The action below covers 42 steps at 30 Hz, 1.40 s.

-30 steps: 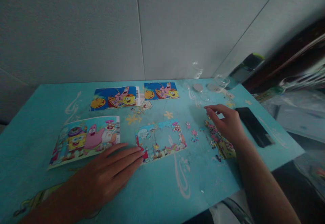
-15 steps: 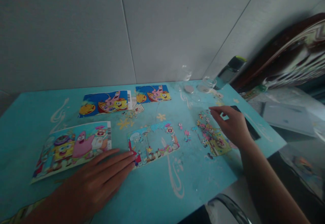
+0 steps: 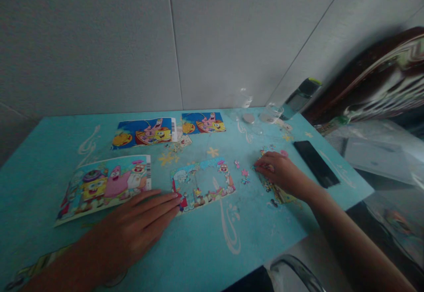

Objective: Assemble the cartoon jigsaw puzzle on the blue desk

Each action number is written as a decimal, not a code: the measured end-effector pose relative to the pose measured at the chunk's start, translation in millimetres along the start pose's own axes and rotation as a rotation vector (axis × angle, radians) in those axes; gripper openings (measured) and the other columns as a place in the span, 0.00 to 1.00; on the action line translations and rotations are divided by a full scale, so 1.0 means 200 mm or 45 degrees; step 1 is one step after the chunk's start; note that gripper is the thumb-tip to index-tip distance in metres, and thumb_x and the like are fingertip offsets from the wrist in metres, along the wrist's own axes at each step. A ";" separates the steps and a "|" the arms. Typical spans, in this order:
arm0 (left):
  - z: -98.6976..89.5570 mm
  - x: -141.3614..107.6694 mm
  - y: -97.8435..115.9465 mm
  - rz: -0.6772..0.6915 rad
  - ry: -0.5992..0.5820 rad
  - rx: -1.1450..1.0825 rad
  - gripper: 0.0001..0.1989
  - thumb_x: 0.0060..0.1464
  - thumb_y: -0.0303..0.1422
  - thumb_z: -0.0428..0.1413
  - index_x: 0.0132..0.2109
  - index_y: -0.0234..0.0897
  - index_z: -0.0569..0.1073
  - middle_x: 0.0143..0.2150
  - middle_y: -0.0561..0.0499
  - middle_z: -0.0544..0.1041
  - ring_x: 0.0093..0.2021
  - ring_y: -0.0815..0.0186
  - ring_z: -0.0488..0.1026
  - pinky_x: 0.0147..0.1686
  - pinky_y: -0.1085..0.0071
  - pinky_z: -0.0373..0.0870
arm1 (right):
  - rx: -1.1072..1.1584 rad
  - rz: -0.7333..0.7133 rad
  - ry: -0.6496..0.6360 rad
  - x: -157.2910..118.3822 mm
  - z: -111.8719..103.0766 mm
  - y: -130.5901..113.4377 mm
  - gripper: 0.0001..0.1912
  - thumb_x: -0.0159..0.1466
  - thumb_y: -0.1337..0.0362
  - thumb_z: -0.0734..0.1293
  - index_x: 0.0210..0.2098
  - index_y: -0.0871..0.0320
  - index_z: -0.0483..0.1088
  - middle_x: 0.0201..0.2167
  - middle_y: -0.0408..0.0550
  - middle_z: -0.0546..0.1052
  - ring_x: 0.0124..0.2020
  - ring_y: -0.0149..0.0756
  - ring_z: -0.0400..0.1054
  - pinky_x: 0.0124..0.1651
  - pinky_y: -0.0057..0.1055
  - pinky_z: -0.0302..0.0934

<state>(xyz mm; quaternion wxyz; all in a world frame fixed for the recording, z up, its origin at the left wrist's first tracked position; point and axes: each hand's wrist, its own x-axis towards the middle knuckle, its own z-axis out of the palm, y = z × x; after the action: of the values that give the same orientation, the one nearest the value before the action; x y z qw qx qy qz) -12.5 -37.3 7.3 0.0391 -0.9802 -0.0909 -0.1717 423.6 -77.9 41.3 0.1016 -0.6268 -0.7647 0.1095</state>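
My left hand (image 3: pixel 132 228) lies flat with its fingers stretched out, the tips on the lower left corner of a puzzle frame (image 3: pixel 228 189). This frame is a joined ring of cartoon puzzle pieces around a bare middle. At the right, the fingers of my right hand (image 3: pixel 276 170) are pinched together low over a pile of loose pieces (image 3: pixel 281 196), partly hiding it. A small bluish puzzle piece (image 3: pixel 253 167) shows at its fingertips. Several pink and blue pieces (image 3: pixel 244 175) lie between the frame and the pile. Left of the frame is a picture sheet (image 3: pixel 115 181) with the cartoon figures.
Two blue picture cards (image 3: pixel 145 132) lie at the back, with small pieces (image 3: pixel 183 141) near them. Clear plastic cups (image 3: pixel 273 111) and a dark bottle (image 3: pixel 300 97) stand at the back right. A black phone (image 3: pixel 316 164) lies right of my right hand. A wall (image 3: pixel 99 62) bounds the table behind.
My right hand has moved left and down from above the pile's right side to its left edge, uncovering the phone. My left hand stays on the puzzle frame. The view has shifted slightly.
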 end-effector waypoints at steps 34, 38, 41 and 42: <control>0.01 0.05 0.06 -0.184 -0.009 -0.016 0.12 0.71 0.28 0.49 0.54 0.34 0.75 0.58 0.46 0.77 0.56 0.60 0.74 0.59 0.56 0.67 | 0.416 -0.279 -0.131 0.29 0.32 -0.77 0.16 0.67 0.66 0.70 0.54 0.53 0.77 0.38 0.47 0.81 0.39 0.40 0.75 0.45 0.36 0.68; 0.00 0.06 0.06 -0.182 -0.011 -0.022 0.11 0.70 0.28 0.50 0.53 0.34 0.75 0.57 0.45 0.78 0.55 0.60 0.75 0.59 0.57 0.67 | 0.446 -0.338 -0.112 0.29 0.33 -0.77 0.14 0.69 0.67 0.67 0.53 0.52 0.78 0.41 0.49 0.80 0.42 0.39 0.74 0.46 0.36 0.68; -0.01 0.07 0.06 -0.184 -0.004 -0.019 0.11 0.69 0.27 0.51 0.53 0.34 0.76 0.55 0.45 0.79 0.54 0.60 0.75 0.59 0.57 0.67 | 0.403 -0.362 -0.092 0.29 0.34 -0.76 0.14 0.69 0.66 0.67 0.52 0.51 0.78 0.41 0.49 0.79 0.42 0.41 0.74 0.47 0.38 0.68; -0.01 0.07 0.06 -0.182 -0.001 -0.020 0.11 0.69 0.27 0.51 0.53 0.33 0.75 0.55 0.44 0.79 0.54 0.60 0.75 0.59 0.57 0.67 | 0.388 -0.366 -0.090 0.28 0.35 -0.76 0.13 0.69 0.66 0.67 0.52 0.51 0.78 0.41 0.49 0.79 0.42 0.41 0.74 0.47 0.39 0.68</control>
<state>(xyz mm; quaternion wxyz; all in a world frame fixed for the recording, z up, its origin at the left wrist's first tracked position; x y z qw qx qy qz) 1.9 -47.3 13.1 0.0192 -0.9715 -0.1592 -0.1744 249.6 -54.0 21.3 0.1828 -0.4842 -0.8241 0.2302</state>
